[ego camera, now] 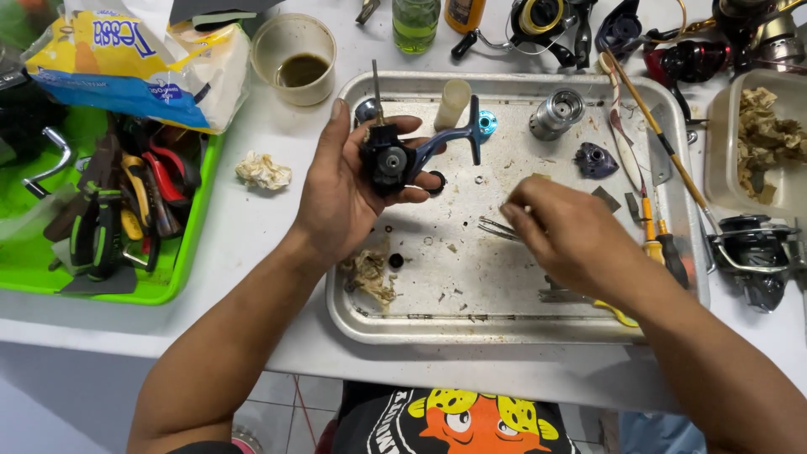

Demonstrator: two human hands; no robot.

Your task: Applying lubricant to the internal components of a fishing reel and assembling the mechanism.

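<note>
Left hand (340,197) grips a black fishing reel body with a blue handle arm (395,160), held above the far-left part of the scuffed metal tray (504,324). Right hand (563,235) is pinched shut on thin metal tweezers (496,227) mid-tray. Silver metal spool (556,112) sits near the tray's far edge.

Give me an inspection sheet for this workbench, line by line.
Surface: white table; grimy metal tray.
Job's things: black fishing-reel body with blue handle; thin metal tweezers.
Clutter: silver spool, soiled rag, green tool tray, cup of dark liquid, screwdrivers.
Hands: left hand holds the reel body; right hand pinches the tweezers.
Cables: nothing seen.
Surroundings: more reels at the table's right, tiled floor.
</note>
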